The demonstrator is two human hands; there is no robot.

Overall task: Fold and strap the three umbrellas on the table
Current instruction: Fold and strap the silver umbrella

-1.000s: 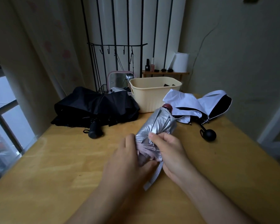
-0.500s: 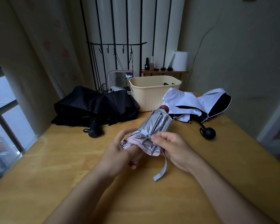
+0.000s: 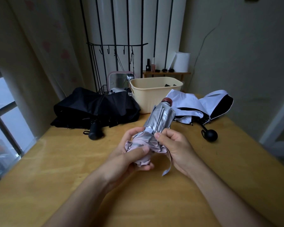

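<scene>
A collapsed silver umbrella (image 3: 161,118) with a pink lining and a red-brown tip is held over the wooden table (image 3: 56,169), tip pointing away from me. My left hand (image 3: 131,154) grips its bunched pink lower end. My right hand (image 3: 175,148) pinches the silver folds at the middle, and the pale strap (image 3: 168,167) hangs loose below it. A black umbrella (image 3: 95,107) lies unfolded and crumpled at the back left, its handle toward me. A white umbrella (image 3: 193,104) with a black inside lies loose at the back right, its round black handle (image 3: 211,135) on the table.
A cream plastic basket (image 3: 154,94) stands at the back centre between the two loose umbrellas. Behind it are a wire rack, a pink-framed mirror and a small wooden shelf (image 3: 167,73) with bottles and a paper roll. A window is at the left, beyond the table's edge.
Both hands turned the silver umbrella: its lower end shifted left in my left hand, more pink lining shows, and the strap swung down to hang below my right hand.
</scene>
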